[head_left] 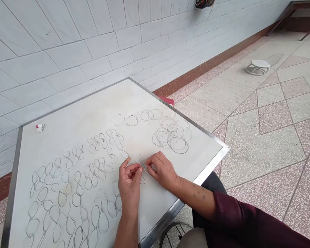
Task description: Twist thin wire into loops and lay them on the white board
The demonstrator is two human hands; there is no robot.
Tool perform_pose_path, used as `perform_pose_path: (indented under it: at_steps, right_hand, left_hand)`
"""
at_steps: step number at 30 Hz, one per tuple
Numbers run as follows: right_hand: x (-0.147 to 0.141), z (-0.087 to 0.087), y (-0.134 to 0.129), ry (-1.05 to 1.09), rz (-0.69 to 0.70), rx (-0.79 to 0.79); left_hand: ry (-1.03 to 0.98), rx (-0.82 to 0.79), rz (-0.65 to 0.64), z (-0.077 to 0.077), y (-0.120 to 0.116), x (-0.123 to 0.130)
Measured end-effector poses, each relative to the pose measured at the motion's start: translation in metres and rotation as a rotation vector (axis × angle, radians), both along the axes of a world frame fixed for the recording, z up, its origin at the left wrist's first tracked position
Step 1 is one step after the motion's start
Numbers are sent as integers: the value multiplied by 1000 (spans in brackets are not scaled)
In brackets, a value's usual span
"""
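My left hand (131, 177) and my right hand (160, 168) meet over the table near its front edge, both with fingertips pinched on one thin wire loop (140, 157). Parts of this loop curve out above and below the fingertips; the rest is hidden by the fingers. A tan wrap covers the tip of my left index finger. Left of my hands lie many wires twisted into figure-eights (78, 182), set out in rough rows. Beyond my right hand is an overlapping pile of plain round wire rings (172, 134), with a few more rings (131, 120) in a line behind.
The white table (74, 113) has a metal rim and stands against a tiled wall (113, 44). A small white and red item (40, 127) sits at its far left corner. On the floor at right is a low white seat (259, 65). Something red (166, 100) shows past the table's edge.
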State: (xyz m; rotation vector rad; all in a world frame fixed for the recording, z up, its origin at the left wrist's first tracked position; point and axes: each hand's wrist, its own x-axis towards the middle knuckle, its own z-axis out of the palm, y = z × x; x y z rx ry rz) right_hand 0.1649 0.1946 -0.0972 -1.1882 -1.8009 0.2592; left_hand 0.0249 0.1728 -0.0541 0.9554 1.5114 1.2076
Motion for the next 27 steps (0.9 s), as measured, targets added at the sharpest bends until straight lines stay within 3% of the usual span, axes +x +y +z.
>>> perform_pose_path:
  at_steps: [7,16,27]
  right_hand:
    - [-3,2,-1,-46,36,89]
    - [-2,-1,-4,-16,101,62]
    - [2,-1,-4,200,223,-180]
  left_hand:
    - [-75,-25,2,-6,-1,2]
    - [-152,5,40,-10,-3,6]
    - [-353,-49,62,-11,0,4]
